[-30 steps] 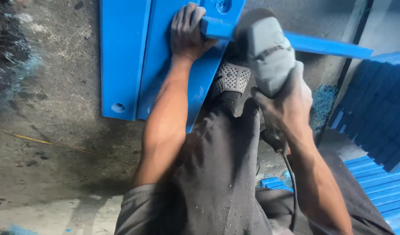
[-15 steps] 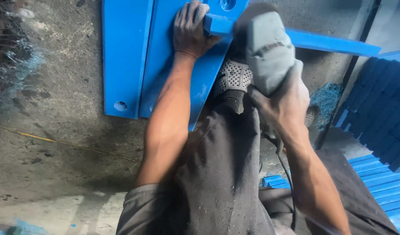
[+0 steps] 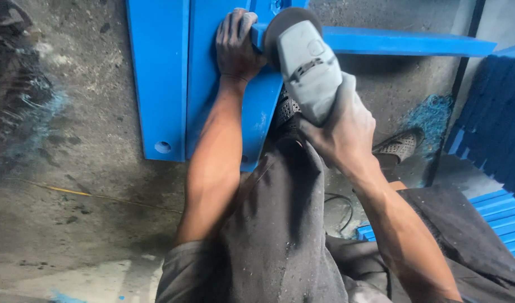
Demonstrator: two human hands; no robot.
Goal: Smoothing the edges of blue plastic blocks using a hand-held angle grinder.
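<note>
Grey grinder (image 3: 311,70) meets flat blue bar (image 3: 403,42).

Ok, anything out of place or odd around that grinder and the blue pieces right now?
One thing: blue dust lies strewn on the concrete floor right of the blue slab. The left hand grips the blue strip right beside the grinder held by the right hand.

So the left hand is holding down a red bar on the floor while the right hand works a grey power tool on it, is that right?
Not quite: the bar is blue, not red, as the head view shows. The rest stands: the left hand presses it down on the floor while the right hand works the grey power tool on it.
</note>
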